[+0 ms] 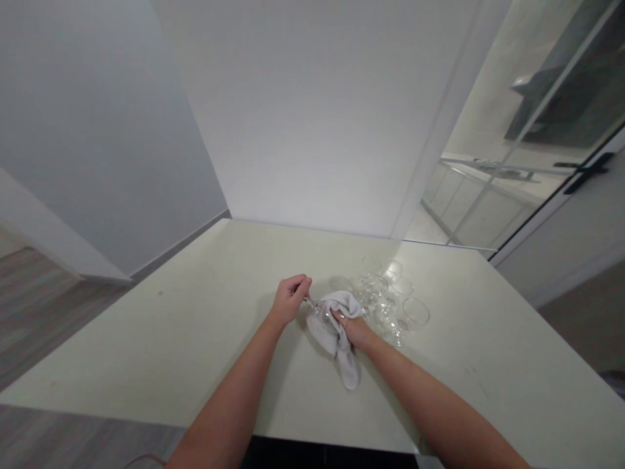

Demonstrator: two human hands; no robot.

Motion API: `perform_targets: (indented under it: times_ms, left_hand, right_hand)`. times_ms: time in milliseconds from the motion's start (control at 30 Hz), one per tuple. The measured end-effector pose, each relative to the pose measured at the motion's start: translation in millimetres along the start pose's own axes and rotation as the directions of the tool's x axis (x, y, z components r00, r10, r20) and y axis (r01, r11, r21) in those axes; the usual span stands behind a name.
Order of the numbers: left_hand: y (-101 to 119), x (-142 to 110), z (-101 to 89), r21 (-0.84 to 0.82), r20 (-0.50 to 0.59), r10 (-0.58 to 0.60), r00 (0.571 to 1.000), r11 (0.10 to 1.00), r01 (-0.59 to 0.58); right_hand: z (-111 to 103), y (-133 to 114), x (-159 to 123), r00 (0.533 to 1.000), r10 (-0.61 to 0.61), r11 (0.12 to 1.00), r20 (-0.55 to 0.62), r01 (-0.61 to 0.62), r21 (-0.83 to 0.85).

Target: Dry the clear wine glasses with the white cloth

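My left hand (291,299) is closed around the stem end of a clear wine glass (321,311), which lies tilted on its side above the table. A pale grey cloth (346,372) wraps about the glass's bowl, with one corner hanging down toward me. My right hand (357,331) grips the cloth at the mouth of the bowl; its fingertips are partly hidden by the fabric and glass. Just beyond my right hand stands a cluster of several clear stemmed glasses (415,311), their outlines overlapping.
Both hands work over a pale table (195,326). A white wall panel (312,130) rises along its far edge. To the right is a glass-paned door with a black handle (588,172). Wood-look floor (39,293) shows at the left.
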State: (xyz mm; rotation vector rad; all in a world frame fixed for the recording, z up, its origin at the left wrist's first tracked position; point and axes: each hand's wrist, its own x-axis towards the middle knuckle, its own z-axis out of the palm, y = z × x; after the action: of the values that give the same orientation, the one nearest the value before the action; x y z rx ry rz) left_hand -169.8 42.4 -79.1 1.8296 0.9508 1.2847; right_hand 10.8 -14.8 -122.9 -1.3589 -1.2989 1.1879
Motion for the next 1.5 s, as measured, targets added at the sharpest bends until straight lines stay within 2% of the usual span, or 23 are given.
perform_targets:
  times_ms: [133, 300, 433, 633, 900, 1100, 1500]
  left_hand:
    - [0.1, 2.1, 2.3, 0.048, -0.033, -0.084, 0.996, 0.995, 0.086]
    - [-1.5, 4.3, 2.6, 0.131, -0.090, -0.116, 0.989, 0.983, 0.127]
    - [-2.2, 4.7, 2.6, 0.142, -0.073, -0.117, 0.990, 0.982, 0.127]
    - [-1.7, 4.5, 2.7, 0.149, -0.070, -0.127, 0.989, 0.980, 0.136]
    - [-1.1, 4.5, 3.1, 0.149, -0.068, -0.134, 0.989, 0.978, 0.143]
    - [-3.8, 4.7, 2.8, 0.158, -0.060, -0.133, 0.989, 0.977, 0.141]
    - [-5.0, 5.4, 2.9, 0.173, -0.057, -0.120, 0.991, 0.977, 0.128]
  right_hand:
    - [1.9, -6.9, -1.2, 0.997, -0.048, 0.996, 0.054, 0.044, 0.072]
    - [3.5, -3.6, -0.4, 0.995, -0.037, 0.991, 0.093, 0.025, 0.130]
    - [2.8, -3.3, -1.9, 0.989, -0.076, 0.984, 0.129, 0.053, 0.169]
    - [2.0, -2.6, -2.4, 0.988, -0.093, 0.985, 0.121, 0.074, 0.155]
    - [2.2, -2.0, -2.5, 0.993, -0.046, 0.990, 0.108, 0.032, 0.135]
    - [1.7, 4.3, -0.1, 0.987, -0.090, 0.989, 0.134, 0.072, 0.131]
    - [1.3, 1.2, -1.8, 0.991, -0.067, 0.993, 0.118, 0.054, 0.105]
